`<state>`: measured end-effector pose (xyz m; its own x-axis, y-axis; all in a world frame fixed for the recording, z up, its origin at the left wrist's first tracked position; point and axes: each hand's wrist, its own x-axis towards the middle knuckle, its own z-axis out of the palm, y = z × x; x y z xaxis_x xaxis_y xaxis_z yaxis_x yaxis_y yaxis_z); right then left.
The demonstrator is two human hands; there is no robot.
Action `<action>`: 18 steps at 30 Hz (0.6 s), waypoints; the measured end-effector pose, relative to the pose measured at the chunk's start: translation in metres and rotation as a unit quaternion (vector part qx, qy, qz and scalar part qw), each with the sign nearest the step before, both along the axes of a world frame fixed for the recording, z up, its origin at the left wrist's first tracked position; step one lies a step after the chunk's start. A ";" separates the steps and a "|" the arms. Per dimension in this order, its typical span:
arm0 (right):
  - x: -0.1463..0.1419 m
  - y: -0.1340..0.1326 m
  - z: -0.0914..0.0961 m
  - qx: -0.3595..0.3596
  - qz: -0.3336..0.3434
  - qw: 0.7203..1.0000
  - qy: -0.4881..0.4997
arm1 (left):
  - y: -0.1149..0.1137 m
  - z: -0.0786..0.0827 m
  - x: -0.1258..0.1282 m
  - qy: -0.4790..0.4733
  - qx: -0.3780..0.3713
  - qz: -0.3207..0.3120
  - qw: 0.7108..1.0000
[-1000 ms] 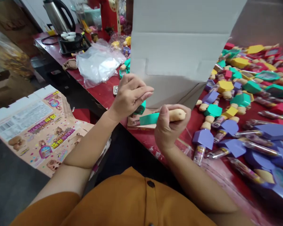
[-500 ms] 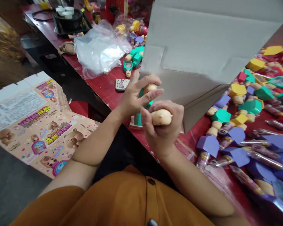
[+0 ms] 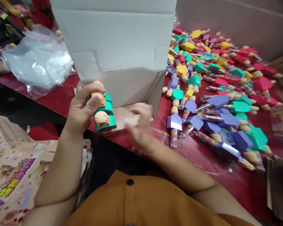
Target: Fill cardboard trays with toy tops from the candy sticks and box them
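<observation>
An upright white cardboard box, its lid flap raised, stands on the red table with its open side facing me. In its left end, teal toys with beige bear heads stand in a row. The nearest bear-headed toy is free of my fingers. Just behind it, my left hand is closed with thumb and forefinger on the head of another bear-headed toy. My right hand, smeared by motion, is over the box's front floor, thumb and fingers apart, with nothing seen in it.
Many bear-headed toys in purple, teal, yellow and red, with candy tubes, cover the red table to the right. Clear plastic bags lie at the left. Flat printed cartons are stacked at lower left. Cardboard pieces stand at lower right.
My view has turned right. The bear-headed toy from my right hand is out of it, and that hand has opened. My left hand stays on a toy at the box's left end.
</observation>
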<state>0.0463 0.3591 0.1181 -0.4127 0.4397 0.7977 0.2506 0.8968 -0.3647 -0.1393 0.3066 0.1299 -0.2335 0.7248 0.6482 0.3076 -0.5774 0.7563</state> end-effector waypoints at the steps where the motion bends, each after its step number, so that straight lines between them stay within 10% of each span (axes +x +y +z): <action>1: 0.024 0.014 0.001 -0.007 -0.071 0.997 0.004 | -0.002 0.001 0.001 -0.006 -0.002 -0.010 1.000; 5: 0.104 0.063 -0.005 -0.150 -0.341 0.898 -0.233 | -0.009 0.005 0.010 -0.020 -0.015 0.001 1.000; 9: 0.124 0.062 -0.014 -0.202 -0.335 0.798 -0.458 | -0.012 0.008 0.015 -0.037 -0.017 0.007 0.999; 15: 0.138 0.085 0.021 -0.282 -0.161 0.861 -0.392 | -0.019 0.016 0.011 -0.037 -0.039 0.099 0.994; 18: 0.154 0.137 0.048 -0.284 -0.247 0.878 -0.297 | -0.026 0.016 0.009 -0.107 -0.101 0.111 0.983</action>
